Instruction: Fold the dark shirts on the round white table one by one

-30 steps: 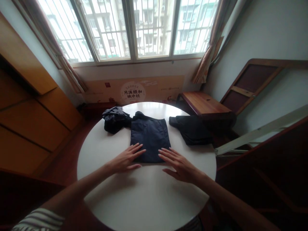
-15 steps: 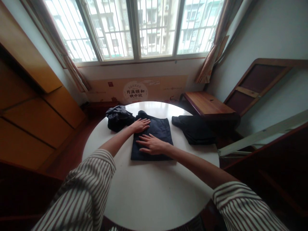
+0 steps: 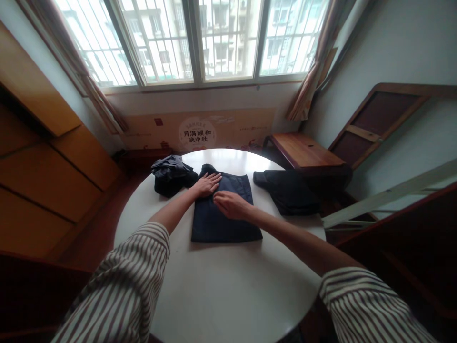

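A dark navy garment [image 3: 226,229], folded into a rough rectangle, lies flat on the white round table [image 3: 221,290]. My left hand [image 3: 207,185] rests on its upper left part, palm down with the fingers stretched out. Over the middle of the cloth is my right hand [image 3: 233,206], its fingers curled together and pointing left. Whether those fingertips pinch any fabric is hidden. The garment's waistband-like upper edge shows behind my hands, with a small bunched bit at the top left corner.
A crumpled heap of dark clothing [image 3: 171,175] sits at the table's left. To the right lies a folded black garment [image 3: 291,191]. Beyond the table stand a low wooden bench [image 3: 307,151] and a printed banner [image 3: 200,131] under the barred window.
My right hand has gone from lying flat with spread fingers to a curled shape, a little farther up the cloth. My left hand stays on the garment. The view has shifted slightly.
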{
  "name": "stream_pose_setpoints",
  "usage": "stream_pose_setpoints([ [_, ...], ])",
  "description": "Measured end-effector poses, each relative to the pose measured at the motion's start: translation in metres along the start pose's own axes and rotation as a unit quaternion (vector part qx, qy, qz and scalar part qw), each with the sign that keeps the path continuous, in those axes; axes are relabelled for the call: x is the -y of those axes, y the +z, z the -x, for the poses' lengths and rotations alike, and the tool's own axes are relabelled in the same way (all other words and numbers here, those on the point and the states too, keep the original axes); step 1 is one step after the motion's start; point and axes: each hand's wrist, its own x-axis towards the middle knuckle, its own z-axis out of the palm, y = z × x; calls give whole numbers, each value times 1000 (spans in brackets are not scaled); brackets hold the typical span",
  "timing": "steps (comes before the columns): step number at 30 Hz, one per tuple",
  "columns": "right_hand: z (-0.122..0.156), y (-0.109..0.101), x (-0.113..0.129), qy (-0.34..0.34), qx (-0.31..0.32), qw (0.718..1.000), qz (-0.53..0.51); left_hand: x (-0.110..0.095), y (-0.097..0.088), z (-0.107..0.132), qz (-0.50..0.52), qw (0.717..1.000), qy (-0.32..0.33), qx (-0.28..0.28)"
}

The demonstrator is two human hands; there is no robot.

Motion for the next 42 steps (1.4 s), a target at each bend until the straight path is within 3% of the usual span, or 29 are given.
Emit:
stream_pose_setpoints([
  [5,-39,-19,-33,-88,-3,991,98,0,0,0,-5,1000,-1,5],
  [9,-44,-29,-53,-137,-10,977,161,-1,1,0,-5,1000,-3,-4],
  [14,-36,-27,-56,-184,-17,963,198,-3,-1,1,-3,1000,-3,-5],
  [17,-8,-18,-54,-215,41,955,202,-5,-3,2,-4,1000,-2,-3],
  [21,58,-5,-53,-267,133,935,190,-5,-3,2,-3,1000,-5,-2],
  [25,113,-5,-53,-300,154,929,154,-4,-5,1,4,1000,-5,-2],
  [29,132,-9,-52,-304,148,932,133,-14,-19,5,-3,999,1,-47],
  [32,134,-10,-57,-314,115,933,133,-39,-31,32,15,993,29,-116],
  [35,134,-16,-68,-321,48,934,152,-72,-34,90,96,980,79,-153],
  [39,130,-32,-85,-331,-7,927,176,-97,-24,180,112,980,129,-106],
  [42,121,-40,-90,-353,11,915,194,-96,-15,218,77,987,101,-97],
])
